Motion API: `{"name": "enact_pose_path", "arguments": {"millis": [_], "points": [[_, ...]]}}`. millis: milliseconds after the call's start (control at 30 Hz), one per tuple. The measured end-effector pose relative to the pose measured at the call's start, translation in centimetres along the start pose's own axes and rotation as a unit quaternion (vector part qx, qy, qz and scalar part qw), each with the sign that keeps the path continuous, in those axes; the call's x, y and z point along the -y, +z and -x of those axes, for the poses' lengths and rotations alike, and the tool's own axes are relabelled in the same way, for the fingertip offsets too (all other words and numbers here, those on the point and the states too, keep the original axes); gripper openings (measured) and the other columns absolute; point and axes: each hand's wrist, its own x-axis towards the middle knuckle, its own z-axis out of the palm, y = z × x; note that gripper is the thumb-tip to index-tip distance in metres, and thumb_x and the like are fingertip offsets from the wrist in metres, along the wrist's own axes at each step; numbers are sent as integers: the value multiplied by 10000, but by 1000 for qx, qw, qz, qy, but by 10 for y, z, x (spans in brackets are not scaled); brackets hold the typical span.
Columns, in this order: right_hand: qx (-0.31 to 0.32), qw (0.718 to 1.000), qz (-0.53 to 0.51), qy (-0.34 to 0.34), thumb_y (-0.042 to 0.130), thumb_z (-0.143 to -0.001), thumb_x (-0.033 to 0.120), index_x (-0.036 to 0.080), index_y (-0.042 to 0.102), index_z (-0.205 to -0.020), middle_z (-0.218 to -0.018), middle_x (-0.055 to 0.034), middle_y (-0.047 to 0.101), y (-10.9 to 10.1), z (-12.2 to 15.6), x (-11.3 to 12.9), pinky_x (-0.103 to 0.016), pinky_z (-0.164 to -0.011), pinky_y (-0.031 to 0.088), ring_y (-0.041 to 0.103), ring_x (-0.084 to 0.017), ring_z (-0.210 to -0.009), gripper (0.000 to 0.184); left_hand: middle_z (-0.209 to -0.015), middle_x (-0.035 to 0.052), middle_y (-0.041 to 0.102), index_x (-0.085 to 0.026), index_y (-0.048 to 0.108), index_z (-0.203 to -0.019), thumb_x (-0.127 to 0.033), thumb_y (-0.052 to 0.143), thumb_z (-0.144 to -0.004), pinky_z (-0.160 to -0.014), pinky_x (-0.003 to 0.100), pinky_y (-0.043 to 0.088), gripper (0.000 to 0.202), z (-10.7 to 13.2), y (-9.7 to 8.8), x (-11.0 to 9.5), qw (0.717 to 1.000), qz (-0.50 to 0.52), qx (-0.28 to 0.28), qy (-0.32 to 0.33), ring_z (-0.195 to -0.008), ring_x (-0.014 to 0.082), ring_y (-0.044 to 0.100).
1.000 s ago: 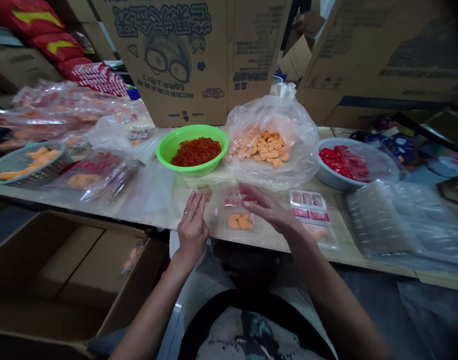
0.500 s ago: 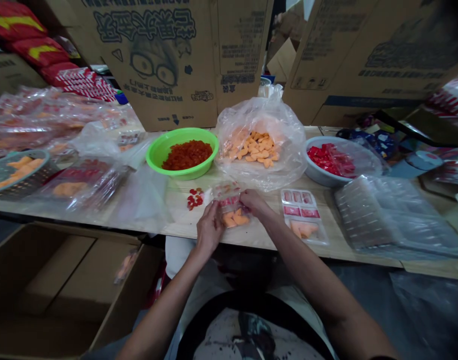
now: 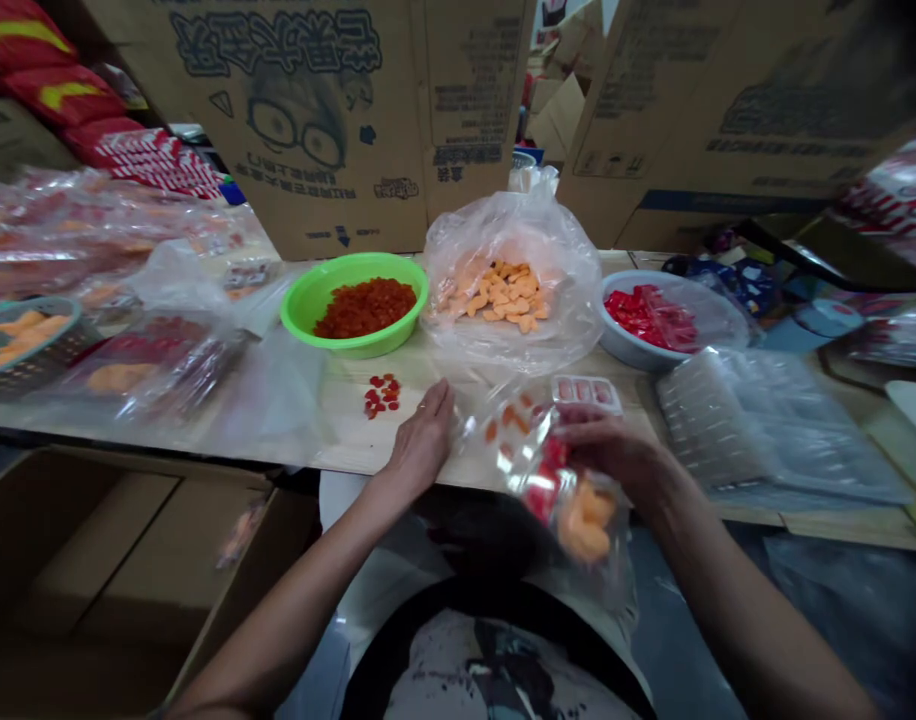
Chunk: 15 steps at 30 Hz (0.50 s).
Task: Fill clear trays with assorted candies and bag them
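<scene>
My right hand (image 3: 612,445) is closed on the right side of a filled clear plastic bag (image 3: 537,460), tilted and blurred by motion. Inside it show small orange-red pieces, red packets and larger orange pieces (image 3: 587,520). My left hand (image 3: 422,440) is at the bag's left edge, fingers together, apparently pinching the film; its thumb is hidden. Behind my right hand lies a compartment tray (image 3: 587,392), mostly covered, with pieces in its top row. Several loose red pieces (image 3: 383,396) lie on the table left of my left hand.
Along the back stand a green bowl of orange-red pieces (image 3: 297,310), a plastic bag of orange pieces (image 3: 510,295) and a pale bowl of red packets (image 3: 615,345). Stacked clear trays (image 3: 773,430) are at right, filled bags (image 3: 150,365) at left. An open carton (image 3: 128,560) sits below left.
The filled bag has moved right and tilted, carried by my right hand, partly covering the tray on the table. My left hand stays near its place, at the bag's left edge.
</scene>
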Motion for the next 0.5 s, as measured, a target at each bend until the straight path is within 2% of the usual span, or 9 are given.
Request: {"name": "enact_pose_path", "arguments": {"millis": [67,133,200,300,400,500], "points": [[73,996,-20,50,767,-631,229,152,696,-932,-733,1,669,19,3,-11,-174,-516,442,587,-87,-566,319,-1610,119,281,-189,329,-1525,-62,436,-861,-1173,444,373,684,-5,-1,-6,997,52,24,55,-1477,245,292],[71,993,-44,80,763,-610,210,135,709,-891,-714,-5,674,29,-2,-20,-166,-495,441,589,-86,-553,297,-1620,98,264,-235,296,-1541,-76,420,-888,-1182,451,357,683,-7,-4,-6,988,105,25,109,-1481,225,283],[7,993,-68,94,757,-604,198,138,725,-913,-694,1,679,26,-8,-25,-162,-479,445,574,-77,-521,316,-1624,91,259,-264,269,-1551,-46,410,-877,-1179,461,359,722,-8,-9,-3,976,147,13,160,-1485,217,278],[-77,988,-80,103,741,-613,167,140,739,-968,-687,4,688,9,-14,-27,-160,-465,446,544,-63,-483,356,-1617,95,276,-281,237,-1561,10,394,-838,-1175,484,359,795,-7,-15,1,960,176,-6,218,-1485,217,281],[-114,985,-68,110,718,-629,142,137,741,-954,-679,2,687,0,-17,-28,-173,-496,466,551,-68,-496,326,-1608,113,290,-269,222,-1566,30,384,-830,-1168,491,371,811,-7,-16,1,957,171,-13,234,-1476,225,303],[-160,981,-54,94,696,-627,130,148,726,-886,-670,12,672,2,-20,-29,-180,-505,455,548,-69,-508,262,-1607,133,285,-254,198,-1573,41,387,-824,-1158,475,395,827,-6,-11,1,958,147,-26,245,-1476,237,303]]}}
